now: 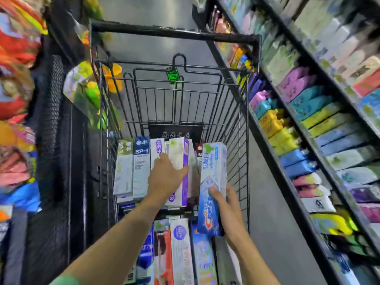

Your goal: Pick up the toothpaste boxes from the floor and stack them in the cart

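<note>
Head view: a light-blue toothpaste box (212, 182) is gripped at its near end by the right hand (223, 199), long axis pointing away, just right of the row of boxes (133, 167) in the cart (236, 124) steadied by the flat left hand (166, 175).

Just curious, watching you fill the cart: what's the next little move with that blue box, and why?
Probably lower the blue box, gripped by the right hand, into the gap at the right end of the row. The left hand rests on the purple box, seemingly steadying the row, and the blue box hangs tilted just above that gap by the cart wall.
</note>
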A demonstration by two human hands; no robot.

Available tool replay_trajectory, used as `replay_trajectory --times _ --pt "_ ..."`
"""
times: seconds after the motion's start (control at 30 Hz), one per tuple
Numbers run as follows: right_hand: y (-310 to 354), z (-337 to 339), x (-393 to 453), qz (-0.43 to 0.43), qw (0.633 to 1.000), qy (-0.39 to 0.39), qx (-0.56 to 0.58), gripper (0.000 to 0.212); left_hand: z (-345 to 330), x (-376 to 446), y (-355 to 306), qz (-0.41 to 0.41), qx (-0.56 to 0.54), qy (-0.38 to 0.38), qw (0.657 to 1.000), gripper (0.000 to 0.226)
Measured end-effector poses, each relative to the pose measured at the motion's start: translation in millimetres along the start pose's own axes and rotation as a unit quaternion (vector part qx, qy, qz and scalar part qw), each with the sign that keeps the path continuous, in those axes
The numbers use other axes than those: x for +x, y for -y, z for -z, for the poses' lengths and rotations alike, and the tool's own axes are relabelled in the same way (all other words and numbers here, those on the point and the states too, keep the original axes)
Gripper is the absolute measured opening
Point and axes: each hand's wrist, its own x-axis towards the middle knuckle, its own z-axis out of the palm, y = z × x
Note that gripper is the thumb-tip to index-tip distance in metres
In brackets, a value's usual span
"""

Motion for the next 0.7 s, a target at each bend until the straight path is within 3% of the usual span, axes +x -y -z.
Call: replay_trajectory --times 0.2,0.3,0.43,0.57,0.7 --pt "-1 -1 47 -0.004 0.999 -0.010 -0.033 0.025 -30 41 -2 0.009 0.065 -0.017 0.998 0.078" --pt "-1 -2 64 -0.006 0.998 -0.008 -0.067 0.018 -38 50 5 0.045 0.107 -0.006 0.993 0.096" --pt "0 -6 86 -0.004 0.994 -0.006 -0.105 0.022 -47 49 11 0.033 0.164 -0.059 0.984 0.089" --pt "-1 -13 108 0.006 0.988 0.007 -0.153 0.026 -44 44 15 0.005 0.216 -0.059 0.974 0.074" --pt "-8 -22 124 0.028 0.975 0.009 -0.220 0.047 -25 41 32 -0.069 0.224 -0.069 0.970 0.053"
